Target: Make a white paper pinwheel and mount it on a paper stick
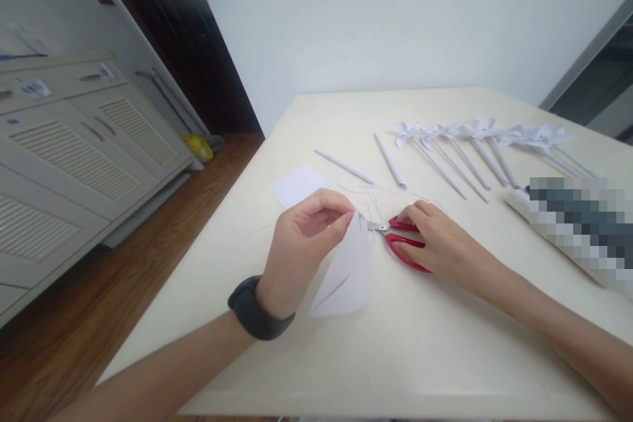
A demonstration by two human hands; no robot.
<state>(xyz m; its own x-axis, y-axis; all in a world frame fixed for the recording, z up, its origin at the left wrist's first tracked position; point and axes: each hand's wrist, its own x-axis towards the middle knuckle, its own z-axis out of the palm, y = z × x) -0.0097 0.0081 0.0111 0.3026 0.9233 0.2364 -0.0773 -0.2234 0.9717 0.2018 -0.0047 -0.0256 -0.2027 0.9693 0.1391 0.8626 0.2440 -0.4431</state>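
My left hand (316, 231), with a dark band at the wrist, pinches the top corner of a white sheet of paper (349, 283). A slit shows in the sheet's lower part. My right hand (428, 237) has its fingers through the handles of red-handled scissors (395, 241). The handles are spread apart, and the blades point left at the paper's edge close to my left fingertips; their tips are partly hidden by the paper. Thin paper scraps (374, 201) lie on the table just behind the scissors.
A white paper square (299, 186) and two rolled paper sticks (343, 165) lie behind my hands. Several paper pinwheels (445, 135) are at the back right of the white table (395, 356). A long roll (554, 234), partly pixelated, rests at the right. Cabinets (79, 138) stand at left.
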